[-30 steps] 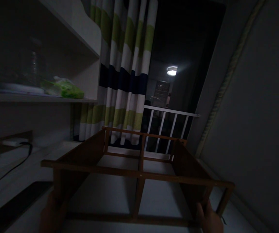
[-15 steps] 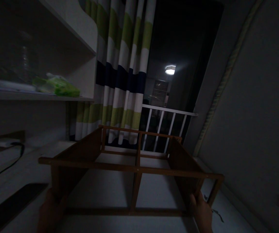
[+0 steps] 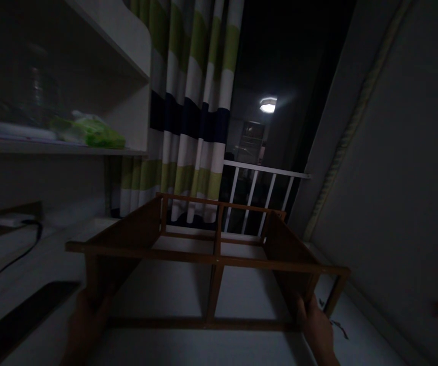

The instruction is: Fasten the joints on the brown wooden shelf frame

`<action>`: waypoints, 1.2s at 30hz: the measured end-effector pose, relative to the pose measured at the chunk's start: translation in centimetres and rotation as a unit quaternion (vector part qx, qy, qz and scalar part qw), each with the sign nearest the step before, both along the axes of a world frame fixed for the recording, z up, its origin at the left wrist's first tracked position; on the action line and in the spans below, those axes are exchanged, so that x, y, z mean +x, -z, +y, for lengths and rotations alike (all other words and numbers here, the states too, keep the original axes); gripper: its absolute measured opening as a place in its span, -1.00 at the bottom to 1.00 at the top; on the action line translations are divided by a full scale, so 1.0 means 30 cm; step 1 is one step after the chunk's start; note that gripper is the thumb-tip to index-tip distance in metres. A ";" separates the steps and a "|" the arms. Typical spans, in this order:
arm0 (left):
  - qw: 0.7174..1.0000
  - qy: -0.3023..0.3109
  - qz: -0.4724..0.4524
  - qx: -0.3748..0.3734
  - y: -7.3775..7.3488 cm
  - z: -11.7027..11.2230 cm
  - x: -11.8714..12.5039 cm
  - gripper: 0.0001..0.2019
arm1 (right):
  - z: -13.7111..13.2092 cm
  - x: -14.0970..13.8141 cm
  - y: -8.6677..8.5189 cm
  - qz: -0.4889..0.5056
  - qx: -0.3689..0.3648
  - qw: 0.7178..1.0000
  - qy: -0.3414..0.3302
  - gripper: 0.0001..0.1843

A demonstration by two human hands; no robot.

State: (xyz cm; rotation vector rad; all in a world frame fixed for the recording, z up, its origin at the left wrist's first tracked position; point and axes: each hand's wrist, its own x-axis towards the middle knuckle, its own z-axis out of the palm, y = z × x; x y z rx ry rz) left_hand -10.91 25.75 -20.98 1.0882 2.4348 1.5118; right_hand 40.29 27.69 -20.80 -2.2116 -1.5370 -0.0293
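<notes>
- Plainly, the wooden rack [image 3: 215,254] sits between the two hands on the pale desk surface [image 3: 173,295]; its open frame of thin rails and two solid side panels stretches away from the person toward the striped curtain [image 3: 188,112].
- Left hand [image 3: 87,320] is closed around the near left upright; right hand [image 3: 314,330] is wrapped on the near right upright, fingers curled round the post.
- Judging by the slim slats, it should be light and stiff, though the thin rails could flex or crack at the joints; the side panels or corner posts look the soundest grip.
- Left of the left hand lie a dark cable [image 3: 13,259] and a shelf holding a green packet [image 3: 93,133]; light is dim.
</notes>
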 end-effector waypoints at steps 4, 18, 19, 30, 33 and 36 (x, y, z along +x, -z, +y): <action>0.996 0.019 -0.071 -0.040 0.004 0.014 -0.001 -0.27 | -0.022 -0.007 -0.022 0.008 -0.006 1.000 -0.016 -0.51; 0.997 0.031 -0.048 0.049 0.061 0.019 -0.021 -0.47 | -0.049 -0.014 -0.026 0.076 0.011 0.997 -0.028 -0.52; 0.997 0.034 -0.047 0.049 0.059 0.019 -0.018 -0.48 | -0.046 -0.013 -0.025 0.074 0.009 0.997 -0.030 -0.52; 0.999 0.025 -0.047 0.001 0.023 0.010 -0.005 -0.49 | -0.040 -0.031 -0.052 0.012 0.007 0.998 -0.063 -0.55; 0.998 0.019 -0.055 -0.005 0.016 0.008 -0.003 -0.47 | -0.041 -0.035 -0.057 0.003 0.004 0.998 -0.070 -0.55; 0.998 0.019 -0.054 0.008 0.019 0.009 -0.005 -0.47 | -0.035 -0.037 -0.061 0.043 -0.021 0.997 -0.056 -0.52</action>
